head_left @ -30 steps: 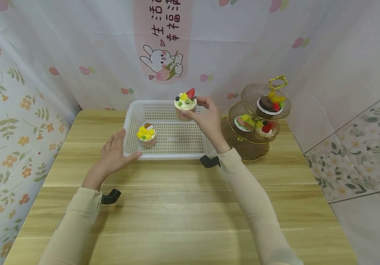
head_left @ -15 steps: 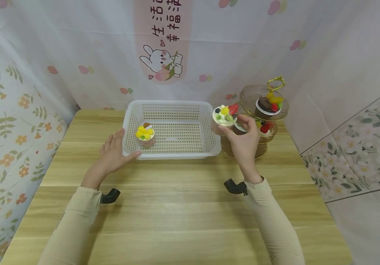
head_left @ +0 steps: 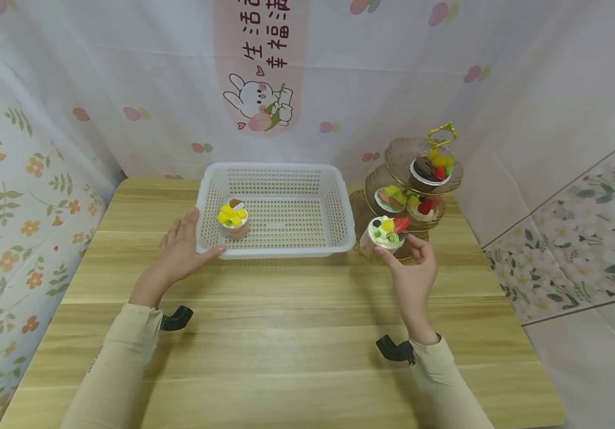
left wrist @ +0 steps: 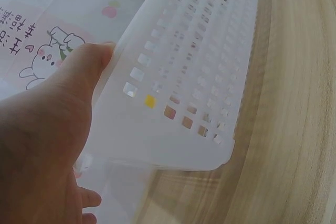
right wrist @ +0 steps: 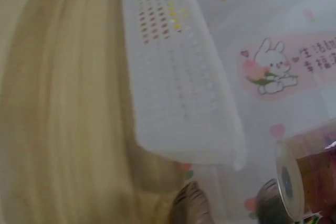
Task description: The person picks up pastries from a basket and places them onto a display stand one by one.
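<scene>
My right hand (head_left: 416, 280) pinches a dessert cup (head_left: 384, 235) between thumb and fingers. White cream, a strawberry slice, a blueberry and yellow fruit top it. The cup tilts slightly, in front of the tiered stand (head_left: 399, 156); the right wrist view shows its clear side and base (right wrist: 311, 177). With fingers along the outer left wall and thumb at the front rim, my left hand (head_left: 181, 256) rests on the corner of a white plastic basket (head_left: 286, 251). Inside the basket's left end sits another dessert cup (head_left: 233, 220), topped with yellow cubes.
Several dessert cups stand on the tiers, including a chocolate one (head_left: 429, 173) on top and a fruit-topped one (head_left: 390, 198) below. A gold handle (head_left: 442, 136) rises from the stand. Everything is on a wooden table (head_left: 286, 333) against a printed curtain (head_left: 168, 71).
My right hand has carried the cream-topped dessert cup out from over the basket, rightward and then toward me, to the front of the stand. My left hand stays at the basket's corner.
</scene>
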The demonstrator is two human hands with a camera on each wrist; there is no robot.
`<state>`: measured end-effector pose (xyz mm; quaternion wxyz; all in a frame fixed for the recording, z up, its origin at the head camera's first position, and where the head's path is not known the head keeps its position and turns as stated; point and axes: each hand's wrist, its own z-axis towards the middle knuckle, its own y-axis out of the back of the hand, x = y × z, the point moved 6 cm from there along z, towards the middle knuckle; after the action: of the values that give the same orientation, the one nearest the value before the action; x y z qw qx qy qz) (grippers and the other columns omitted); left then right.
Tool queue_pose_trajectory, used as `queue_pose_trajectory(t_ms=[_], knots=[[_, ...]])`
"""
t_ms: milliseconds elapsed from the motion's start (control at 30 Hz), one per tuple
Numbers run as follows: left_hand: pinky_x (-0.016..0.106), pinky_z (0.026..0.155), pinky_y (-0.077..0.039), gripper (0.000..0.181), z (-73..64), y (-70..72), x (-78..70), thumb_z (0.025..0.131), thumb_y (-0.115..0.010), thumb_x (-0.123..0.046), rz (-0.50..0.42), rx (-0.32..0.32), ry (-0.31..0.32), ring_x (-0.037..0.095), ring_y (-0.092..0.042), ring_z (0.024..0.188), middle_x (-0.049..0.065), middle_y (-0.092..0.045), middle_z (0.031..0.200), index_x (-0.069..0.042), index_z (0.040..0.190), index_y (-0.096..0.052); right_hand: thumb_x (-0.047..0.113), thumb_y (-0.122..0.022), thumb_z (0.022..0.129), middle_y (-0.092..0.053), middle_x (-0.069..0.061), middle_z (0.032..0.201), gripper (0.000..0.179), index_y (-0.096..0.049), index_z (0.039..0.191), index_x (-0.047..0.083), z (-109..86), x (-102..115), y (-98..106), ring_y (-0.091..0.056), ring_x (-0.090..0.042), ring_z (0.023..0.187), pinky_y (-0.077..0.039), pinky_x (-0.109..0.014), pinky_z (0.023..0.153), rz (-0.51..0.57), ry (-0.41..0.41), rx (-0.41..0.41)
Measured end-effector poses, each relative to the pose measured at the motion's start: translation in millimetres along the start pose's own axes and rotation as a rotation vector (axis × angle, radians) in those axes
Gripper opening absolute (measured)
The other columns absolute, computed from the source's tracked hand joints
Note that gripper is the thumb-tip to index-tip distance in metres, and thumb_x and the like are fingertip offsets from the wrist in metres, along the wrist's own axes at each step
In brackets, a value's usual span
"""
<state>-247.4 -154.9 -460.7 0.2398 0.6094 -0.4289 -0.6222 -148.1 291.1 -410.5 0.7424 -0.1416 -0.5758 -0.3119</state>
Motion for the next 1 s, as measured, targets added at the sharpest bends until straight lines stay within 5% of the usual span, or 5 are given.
queue_pose_trajectory(t_ms=[133, 333, 567, 767, 1000], knots=[[0.073, 0.107, -0.002, 0.112, -0.7, 0.4, -1.0, 0.081, -0.052, -0.070, -0.009, 0.001, -0.002, 0.049, 0.005, 0.144, 0.017, 0.005, 0.160, -0.014, 0.151, 0.014, 0.024, -0.089, 0.061, -0.067, -0.008, 0.108, 0.061, -0.060, 0.111, 0.006, -5.9, -21.2, 4.1, -0.056, -0.011, 0.104, -0.028, -0.035, 0.104, -0.025, -0.061, -0.034], [0.074, 0.106, -0.002, 0.110, -1.1, 0.9, -1.5, 0.082, -0.053, -0.068, -0.012, -0.004, -0.008, 0.050, 0.004, 0.143, 0.020, 0.003, 0.160, -0.013, 0.152, 0.012, 0.029, -0.088, 0.062, -0.066, -0.007, 0.110, 0.064, -0.058, 0.112, 0.004, -9.8, -43.4, 7.1, -0.051, -0.015, 0.102, -0.039, -0.025, 0.080, -0.054, -0.139, -0.066], [0.074, 0.106, -0.002, 0.111, -0.5, 0.2, -1.4, 0.081, -0.052, -0.070, -0.013, 0.004, -0.001, 0.049, 0.005, 0.143, 0.019, 0.004, 0.160, -0.014, 0.151, 0.013, 0.029, -0.087, 0.064, -0.066, -0.016, 0.113, 0.066, -0.057, 0.115, 0.001, -7.4, -59.4, 6.8, -0.052, -0.018, 0.104, -0.033, -0.035, 0.094, -0.048, -0.156, -0.091], [0.074, 0.106, -0.001, 0.111, 0.2, -0.5, -0.2, 0.081, -0.053, -0.070, -0.012, 0.002, -0.001, 0.049, 0.005, 0.144, 0.019, 0.004, 0.160, -0.014, 0.151, 0.013, 0.032, -0.087, 0.063, -0.066, -0.014, 0.114, 0.067, -0.057, 0.115, 0.003, -3.1, -74.1, 4.5, -0.053, -0.016, 0.102, -0.032, -0.030, 0.091, -0.065, -0.187, -0.111], [0.074, 0.106, -0.001, 0.111, 0.8, -1.1, 0.6, 0.081, -0.053, -0.069, -0.023, -0.004, -0.002, 0.049, 0.005, 0.144, 0.017, 0.005, 0.160, -0.015, 0.152, 0.013, 0.040, -0.086, 0.062, -0.064, -0.003, 0.101, 0.065, -0.059, 0.112, 0.008, 2.8, -82.7, -0.2, -0.051, -0.009, 0.084, -0.037, -0.017, 0.067, -0.131, -0.188, -0.117]])
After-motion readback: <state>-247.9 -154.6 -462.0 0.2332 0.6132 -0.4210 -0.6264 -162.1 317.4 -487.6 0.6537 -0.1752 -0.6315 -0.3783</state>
